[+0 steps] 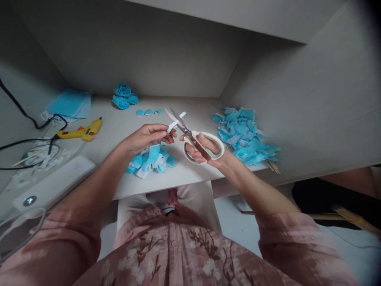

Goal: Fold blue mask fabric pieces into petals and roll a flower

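My left hand (153, 137) pinches a narrow white strip (176, 122) above the desk. My right hand (208, 150) is closed on the cream-handled scissors (220, 147), with fingers through the loops. The scissor blades are apart and cross the strip. Below my left hand lies a loose pile of blue and white pieces (153, 159). Three small blue pieces (148, 112) sit in a row behind my hands. Blue rolled flowers (122, 90) stand together further back on the left.
A larger heap of blue pieces (242, 131) is at the right, over thin sticks (274, 167). On the left are blue masks (70, 104), a yellow glue gun (89, 130), black cables and a white power strip (56, 182). Panels enclose the desk (116, 135).
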Demonstrator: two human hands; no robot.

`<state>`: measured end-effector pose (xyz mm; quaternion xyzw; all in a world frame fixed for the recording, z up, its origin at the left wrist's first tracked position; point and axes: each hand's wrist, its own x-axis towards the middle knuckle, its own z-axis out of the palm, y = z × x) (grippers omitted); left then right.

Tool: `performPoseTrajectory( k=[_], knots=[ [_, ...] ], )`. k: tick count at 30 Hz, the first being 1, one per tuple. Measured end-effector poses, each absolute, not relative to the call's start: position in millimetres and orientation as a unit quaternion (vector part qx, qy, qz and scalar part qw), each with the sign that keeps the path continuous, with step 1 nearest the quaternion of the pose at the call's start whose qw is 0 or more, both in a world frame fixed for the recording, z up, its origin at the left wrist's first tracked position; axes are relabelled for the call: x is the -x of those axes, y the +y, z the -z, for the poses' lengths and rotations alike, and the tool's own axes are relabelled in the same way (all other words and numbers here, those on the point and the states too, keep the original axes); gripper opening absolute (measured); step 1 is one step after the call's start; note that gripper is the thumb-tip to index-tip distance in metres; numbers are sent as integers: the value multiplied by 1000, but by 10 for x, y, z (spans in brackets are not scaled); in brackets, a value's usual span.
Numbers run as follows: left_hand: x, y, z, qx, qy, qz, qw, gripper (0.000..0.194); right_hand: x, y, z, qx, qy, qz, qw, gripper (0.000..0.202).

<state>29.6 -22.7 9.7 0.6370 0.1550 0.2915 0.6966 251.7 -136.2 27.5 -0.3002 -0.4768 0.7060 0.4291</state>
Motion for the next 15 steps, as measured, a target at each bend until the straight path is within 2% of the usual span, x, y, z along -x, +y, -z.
performPoseTrajectory(
  k=[7,15],
  knots=[
    [-360,-226,-15,-664,209,-344,630,41,-2397,-1411,-269,292,-488,-716,404,49],
    [-368,-257,-88,-687,264,-363,571,32,-2275,-1466,-254,300,-500,-713,388,53]
  ],
)
